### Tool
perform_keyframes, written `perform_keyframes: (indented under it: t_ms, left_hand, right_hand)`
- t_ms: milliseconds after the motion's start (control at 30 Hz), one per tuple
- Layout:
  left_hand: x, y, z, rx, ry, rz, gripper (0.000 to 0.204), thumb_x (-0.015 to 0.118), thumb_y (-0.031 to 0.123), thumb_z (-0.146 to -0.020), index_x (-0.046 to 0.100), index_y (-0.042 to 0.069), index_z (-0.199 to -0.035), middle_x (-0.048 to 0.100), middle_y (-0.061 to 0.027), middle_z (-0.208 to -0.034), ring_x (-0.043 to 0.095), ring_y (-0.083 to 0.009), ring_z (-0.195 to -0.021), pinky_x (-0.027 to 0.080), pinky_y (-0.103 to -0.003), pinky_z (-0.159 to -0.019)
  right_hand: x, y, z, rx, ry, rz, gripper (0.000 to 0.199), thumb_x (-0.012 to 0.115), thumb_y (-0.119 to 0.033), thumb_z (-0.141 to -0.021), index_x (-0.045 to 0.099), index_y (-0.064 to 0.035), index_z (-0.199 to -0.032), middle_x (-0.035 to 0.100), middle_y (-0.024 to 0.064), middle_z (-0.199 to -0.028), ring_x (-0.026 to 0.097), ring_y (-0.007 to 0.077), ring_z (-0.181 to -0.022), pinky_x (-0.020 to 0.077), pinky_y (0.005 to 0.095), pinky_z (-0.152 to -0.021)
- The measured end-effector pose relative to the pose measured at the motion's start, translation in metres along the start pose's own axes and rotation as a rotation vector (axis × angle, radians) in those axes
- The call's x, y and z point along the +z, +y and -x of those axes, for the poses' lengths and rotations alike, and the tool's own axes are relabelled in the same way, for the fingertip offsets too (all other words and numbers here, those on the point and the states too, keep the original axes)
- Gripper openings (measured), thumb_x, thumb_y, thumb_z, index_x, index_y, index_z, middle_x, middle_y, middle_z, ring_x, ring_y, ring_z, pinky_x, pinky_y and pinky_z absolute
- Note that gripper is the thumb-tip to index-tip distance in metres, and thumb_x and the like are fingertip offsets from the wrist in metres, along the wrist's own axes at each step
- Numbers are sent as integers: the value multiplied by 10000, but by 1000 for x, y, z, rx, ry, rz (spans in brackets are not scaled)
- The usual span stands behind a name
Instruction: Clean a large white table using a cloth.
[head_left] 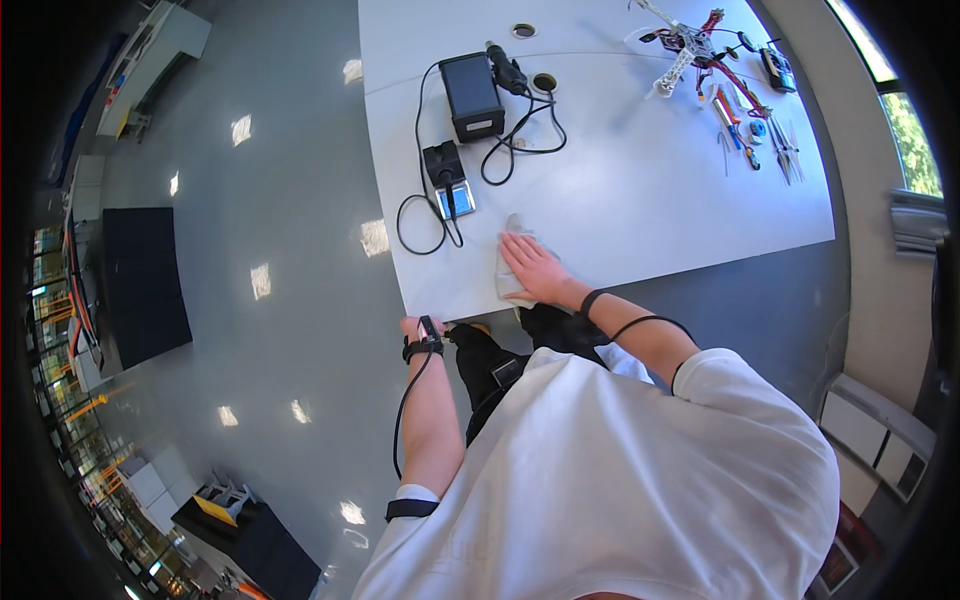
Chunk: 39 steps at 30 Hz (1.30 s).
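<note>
My right hand (537, 268) lies flat on a whitish cloth (511, 288) near the front edge of the white table (620, 215). Its fingers are stretched out over the cloth, with the thumb apart. Part of the cloth shows beyond the fingertips and beside the palm. At the table's front left corner is my left hand (424, 327), down by the edge; its fingers are mostly hidden behind the wrist and the strapped-on device. Ahead of the cloth, to the left, a black stand with a light-blue pad in a metal tray (456, 200) rests on the tabletop.
A black box-shaped device (472, 97), a black handpiece (507, 72) and looping black cables (520, 150) occupy the table's left part. A drone frame (692, 45), a remote controller (777, 70) and several small tools (785, 150) lie at the far right. Cable holes (524, 31) pierce the tabletop.
</note>
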<state>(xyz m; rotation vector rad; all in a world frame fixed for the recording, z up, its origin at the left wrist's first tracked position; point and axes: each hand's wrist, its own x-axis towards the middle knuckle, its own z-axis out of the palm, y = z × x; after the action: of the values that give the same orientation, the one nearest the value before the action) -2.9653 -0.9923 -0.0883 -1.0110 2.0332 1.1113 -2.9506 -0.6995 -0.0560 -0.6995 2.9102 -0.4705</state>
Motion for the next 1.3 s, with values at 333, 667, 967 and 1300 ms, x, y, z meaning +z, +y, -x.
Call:
perform_keyframes:
  t_ms: [333,667,967,1300]
  left_hand:
    - [2,-10,-11,-7,-47,150,250,746,-99,-547,633,-84,-769,642,-117,-689,580,-192,-557,455,-343,-498]
    - [5,-67,-79,-47,94,261,168,756,-62,-556,593,-49,-593,593,-81,-583,507,-149,-500,388,-338,-442]
    - [4,-40,-52,-4,47,126,187,760,-40,-546,576,-47,-577,573,-64,-552,498,-137,-490,392,-328,-439]
    - [4,-22,-24,123,72,7,208,777,-45,-533,589,-62,-622,612,-97,-612,536,-149,-534,423,-326,-467]
  right_hand:
    - [-30,142,9,632,99,106,1018,564,-604,-817,160,123,-1403,134,305,-1490,110,413,-1406,126,475,-1145]
    - [-19,130,-86,869,215,35,1045,527,-629,-827,148,174,-1380,112,355,-1470,52,456,-1401,91,541,-1122]
    - [3,95,-108,897,286,111,1058,528,-641,-813,169,178,-1377,141,356,-1466,95,454,-1397,98,528,-1125]
    - [22,-2,-77,674,254,103,1036,610,-601,-767,221,144,-1374,202,311,-1465,183,413,-1386,178,489,-1128]
